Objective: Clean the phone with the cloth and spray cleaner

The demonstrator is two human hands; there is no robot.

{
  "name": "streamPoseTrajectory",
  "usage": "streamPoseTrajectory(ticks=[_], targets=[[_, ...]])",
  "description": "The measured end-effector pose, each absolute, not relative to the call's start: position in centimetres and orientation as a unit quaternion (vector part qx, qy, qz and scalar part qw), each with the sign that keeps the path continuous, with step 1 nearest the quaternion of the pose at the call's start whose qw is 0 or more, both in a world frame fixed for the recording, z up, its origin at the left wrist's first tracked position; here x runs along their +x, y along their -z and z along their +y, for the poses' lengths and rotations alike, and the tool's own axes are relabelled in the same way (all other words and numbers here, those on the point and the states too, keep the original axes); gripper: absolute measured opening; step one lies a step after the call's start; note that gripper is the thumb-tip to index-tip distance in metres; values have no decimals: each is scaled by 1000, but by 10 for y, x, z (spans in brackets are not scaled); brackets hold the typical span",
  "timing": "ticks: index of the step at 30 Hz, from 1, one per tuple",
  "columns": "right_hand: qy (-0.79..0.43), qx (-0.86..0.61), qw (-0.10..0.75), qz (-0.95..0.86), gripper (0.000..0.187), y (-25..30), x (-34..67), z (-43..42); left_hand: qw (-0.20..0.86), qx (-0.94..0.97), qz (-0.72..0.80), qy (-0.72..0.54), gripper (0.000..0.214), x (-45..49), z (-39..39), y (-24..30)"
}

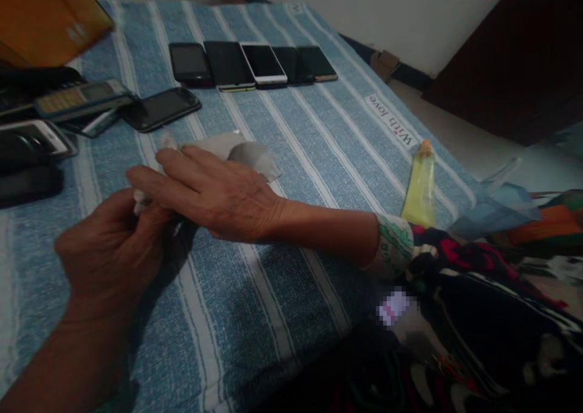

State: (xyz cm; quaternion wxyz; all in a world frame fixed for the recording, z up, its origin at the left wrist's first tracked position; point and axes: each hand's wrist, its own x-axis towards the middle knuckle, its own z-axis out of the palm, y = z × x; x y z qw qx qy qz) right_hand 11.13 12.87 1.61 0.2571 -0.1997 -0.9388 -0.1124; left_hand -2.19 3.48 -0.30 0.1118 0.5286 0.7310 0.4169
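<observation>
My left hand [113, 246] is closed, thumb and fingers pressed together at the front. A scrap of crumpled white tissue [140, 201] pokes out at its fingertips. Across it reaches my right hand [223, 194], its fingers bent down over the tissue and close against the left thumb. Beyond the right hand's knuckles lies a pale, thin sheet [214, 144] with a grey rounded patch; whether it belongs to the tissue I cannot tell. Something dark with a small glint shows beneath the hands, mostly hidden by them.
A row of several phones [228, 65] lies along the back of the striped tablecloth [291, 267]. A black phone [164, 108] and a pile of keypad phones [82, 100] are at left, below an orange box [50, 21]. A yellow tube [419, 185] lies near the right edge.
</observation>
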Motion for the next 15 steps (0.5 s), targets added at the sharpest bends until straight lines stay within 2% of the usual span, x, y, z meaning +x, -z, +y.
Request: streamPoseTrajectory(ticks=[2,5,8,13,15], targets=[[89,-218,292,-927,92,-15,109,125,51,534,736,-413,34,-30,38,8],[68,-212,334,-916,72,-14,113,116,-2,541,737,-405,26,-37,38,15],[92,-159,341,-922,47,-13,124,105,12,550,727,-410,25,-38,37,17],[84,-111,301,-944,34,-8,139,91,51,548,724,-416,30,-35,35,12],[53,-81,313,-945,29,-8,148,79,74,545,723,-418,27,-33,33,9]])
